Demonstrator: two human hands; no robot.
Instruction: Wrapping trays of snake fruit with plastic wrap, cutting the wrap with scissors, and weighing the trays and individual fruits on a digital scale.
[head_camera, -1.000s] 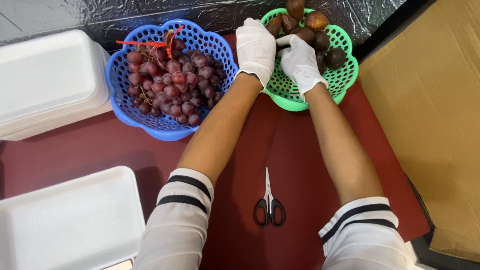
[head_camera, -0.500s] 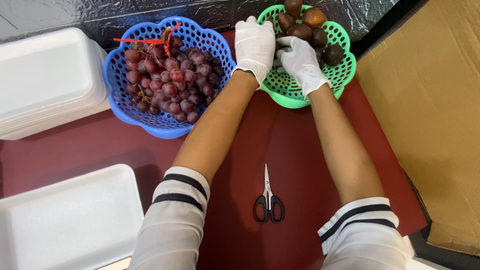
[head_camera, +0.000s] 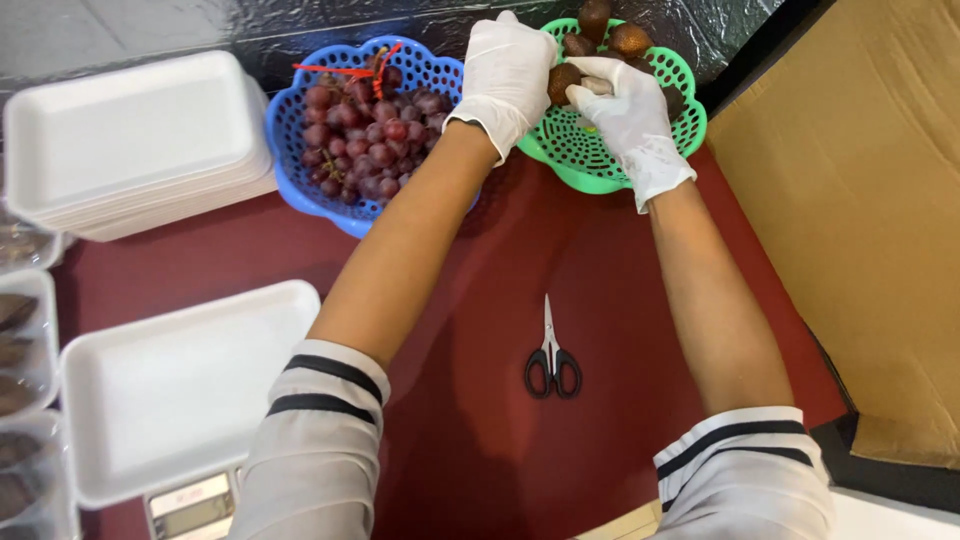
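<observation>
Over the green basket (head_camera: 585, 165) at the far edge of the dark red table (head_camera: 470, 330), both gloved hands met on one brown scaly fruit (head_camera: 562, 80). The left hand (head_camera: 508, 72) cupped it from the left and the right hand (head_camera: 625, 110) closed its fingertips (head_camera: 590, 70) on its right side, so it sat between the two hands, touching both (how tightly each gripped could not be told). More brown fruit (head_camera: 630, 38) lay just beyond, the blue basket (head_camera: 300, 180) of red grapes (head_camera: 375, 135) lay left, and black-handled scissors (head_camera: 552, 355) lay well apart, nearer the body.

Both arms stretched fwd, white-gloved. Left hand (head_camera: 508, 72) curled, palm down; right hand (head_camera: 628, 110) fingers pinched.
</observation>
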